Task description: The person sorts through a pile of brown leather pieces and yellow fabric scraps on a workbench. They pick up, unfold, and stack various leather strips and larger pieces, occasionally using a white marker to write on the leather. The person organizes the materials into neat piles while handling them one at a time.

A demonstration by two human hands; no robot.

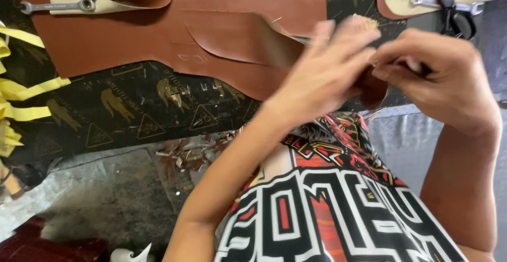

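My left hand and my right hand meet in front of me over a small brown leather piece. Both pinch that piece between fingers and thumb; it is mostly hidden by the hands, and the left hand is blurred. A large brown leather sheet with cut-out edges lies just beyond, spread on a black patterned mat. A curled flap of the sheet lifts up near my left fingers.
A wrench lies on a beige pattern piece at the top left. Black scissors and another wrench rest at the top right. Yellow strips hang at the left edge. Leather scraps litter the grey floor.
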